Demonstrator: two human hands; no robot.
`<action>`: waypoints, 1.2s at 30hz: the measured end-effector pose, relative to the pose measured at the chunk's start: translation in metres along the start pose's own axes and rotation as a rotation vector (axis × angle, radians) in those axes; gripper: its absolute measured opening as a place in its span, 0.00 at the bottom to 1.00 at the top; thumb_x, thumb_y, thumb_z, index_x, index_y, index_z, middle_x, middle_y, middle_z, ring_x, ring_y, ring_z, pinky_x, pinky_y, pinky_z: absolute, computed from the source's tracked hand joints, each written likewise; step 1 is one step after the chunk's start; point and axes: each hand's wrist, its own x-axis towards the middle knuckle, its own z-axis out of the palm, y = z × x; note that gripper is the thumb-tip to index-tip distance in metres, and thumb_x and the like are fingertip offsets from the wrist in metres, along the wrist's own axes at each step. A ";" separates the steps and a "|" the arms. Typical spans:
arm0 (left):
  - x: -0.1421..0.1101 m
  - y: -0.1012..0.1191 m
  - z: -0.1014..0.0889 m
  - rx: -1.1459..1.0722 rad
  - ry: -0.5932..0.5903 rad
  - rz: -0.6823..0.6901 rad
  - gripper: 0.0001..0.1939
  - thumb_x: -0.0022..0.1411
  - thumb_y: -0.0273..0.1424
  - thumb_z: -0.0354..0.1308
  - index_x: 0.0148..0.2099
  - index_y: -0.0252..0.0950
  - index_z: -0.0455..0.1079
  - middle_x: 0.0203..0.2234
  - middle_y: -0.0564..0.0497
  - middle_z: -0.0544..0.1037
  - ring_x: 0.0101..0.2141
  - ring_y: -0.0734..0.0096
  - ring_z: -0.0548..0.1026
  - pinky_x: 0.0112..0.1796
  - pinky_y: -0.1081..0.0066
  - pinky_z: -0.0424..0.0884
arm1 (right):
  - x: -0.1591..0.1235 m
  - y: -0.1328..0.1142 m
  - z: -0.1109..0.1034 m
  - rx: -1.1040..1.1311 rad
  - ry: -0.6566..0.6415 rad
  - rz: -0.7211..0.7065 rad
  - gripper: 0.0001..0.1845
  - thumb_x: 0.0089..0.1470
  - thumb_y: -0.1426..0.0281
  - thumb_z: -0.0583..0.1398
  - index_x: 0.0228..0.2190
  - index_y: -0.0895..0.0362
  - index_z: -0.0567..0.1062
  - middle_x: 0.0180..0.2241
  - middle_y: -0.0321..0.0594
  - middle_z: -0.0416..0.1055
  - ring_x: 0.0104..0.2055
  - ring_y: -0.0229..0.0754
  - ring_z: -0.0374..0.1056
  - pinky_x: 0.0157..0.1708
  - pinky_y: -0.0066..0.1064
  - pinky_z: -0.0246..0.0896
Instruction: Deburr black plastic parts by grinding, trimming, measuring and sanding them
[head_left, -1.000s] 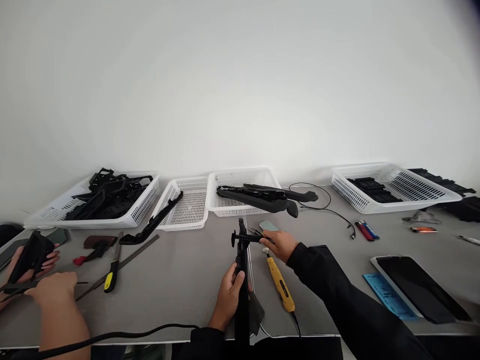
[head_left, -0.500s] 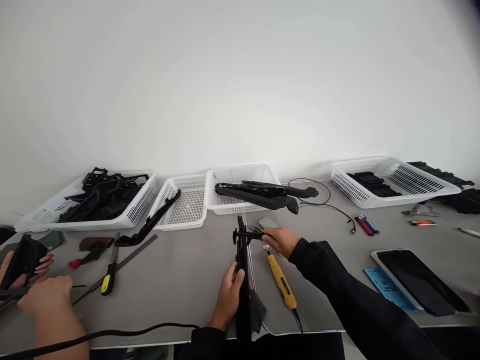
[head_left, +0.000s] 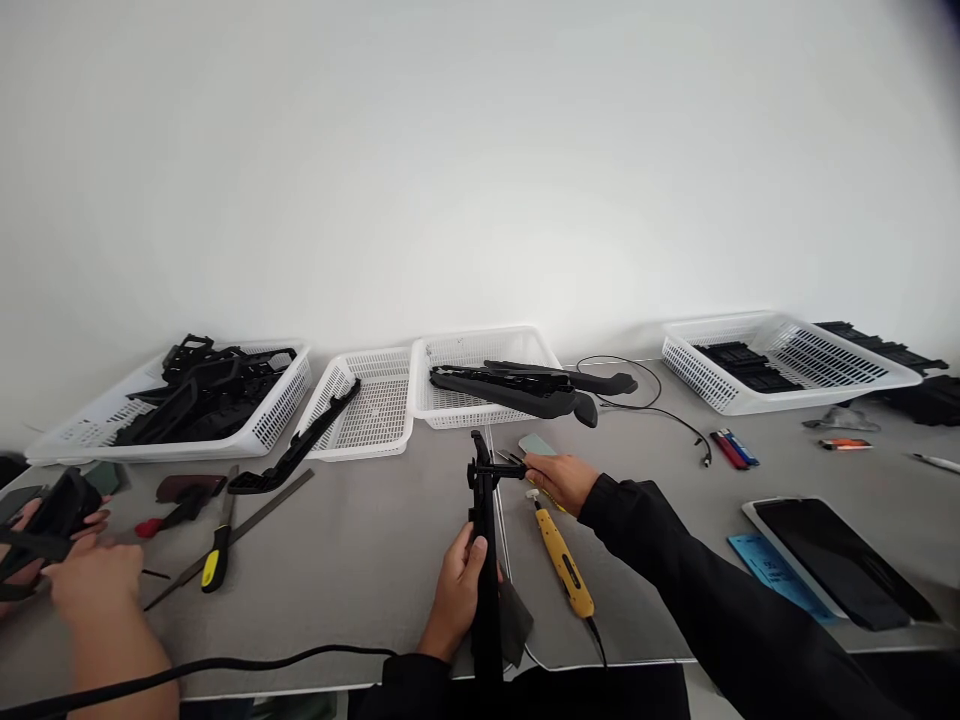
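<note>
My left hand [head_left: 457, 578] is wrapped round a long black plastic part [head_left: 487, 600], which stands on end toward me over the table's front edge. At its upper end, a short black bar [head_left: 510, 470] juts out sideways. The fingers of my right hand [head_left: 559, 478] are closed on the outer end of this bar. Whether the bar belongs to the part or is a separate tool, I cannot tell. Beside the part lies a yellow rotary tool [head_left: 564, 560] with a white tip and a cord. A dark grey cloth-like piece [head_left: 514, 622] shows behind the part.
White baskets [head_left: 360, 440] line the wall, several holding black plastic parts [head_left: 502, 388]. A co-worker's hands [head_left: 97, 580] work with a black part at left. Nearby are a yellow-black handled tool [head_left: 217, 560] and a flat file [head_left: 274, 505]. A phone [head_left: 840, 560] and lighters [head_left: 733, 450] lie right.
My hands and the long part have barely moved, with the bar's end shifting slightly. At left, the co-worker's hand and the black part have moved a little.
</note>
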 end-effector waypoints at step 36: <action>0.001 -0.003 -0.001 0.049 0.100 -0.082 0.64 0.60 0.67 0.63 0.77 0.21 0.55 0.28 0.47 0.82 0.32 0.58 0.81 0.37 0.63 0.76 | -0.006 -0.017 -0.031 -0.047 -0.018 0.026 0.16 0.76 0.61 0.50 0.40 0.53 0.74 0.32 0.41 0.74 0.29 0.43 0.62 0.30 0.34 0.44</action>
